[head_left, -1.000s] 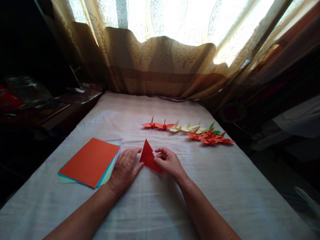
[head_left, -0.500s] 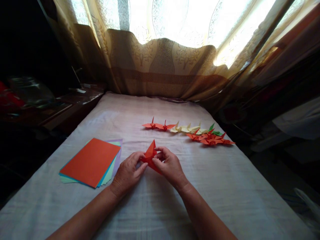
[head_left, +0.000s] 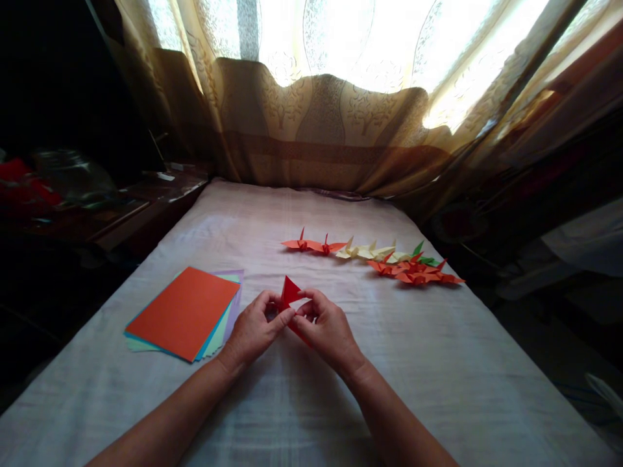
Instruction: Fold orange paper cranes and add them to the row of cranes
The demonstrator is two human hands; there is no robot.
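Observation:
A partly folded piece of red origami paper (head_left: pixel 289 292) is held between both hands over the middle of the bed. My left hand (head_left: pixel 256 322) pinches its left side, thumb reaching to the centre. On the other side my right hand (head_left: pixel 327 325) grips a flap between thumb and fingers. One pointed tip stands up and a lower corner slants down under the right hand. Fingers hide much of the paper. Left of the hands lies a stack of coloured paper (head_left: pixel 182 314), orange on top, with blue, green and lilac sheets showing beneath.
Several folded paper cranes sit in a row at the back right: orange cranes (head_left: pixel 314 246), cream cranes (head_left: pixel 365 251), a green crane (head_left: pixel 428 261) and more orange cranes (head_left: pixel 416 272). A pale sheet (head_left: pixel 272 214) covers the bed. Behind hangs a curtain (head_left: pixel 311 130); dark furniture stands left.
The red paper has turned and opened between my fingers, its upright tip shifting left. My left thumb has moved up to the paper's centre. The view has shifted slightly.

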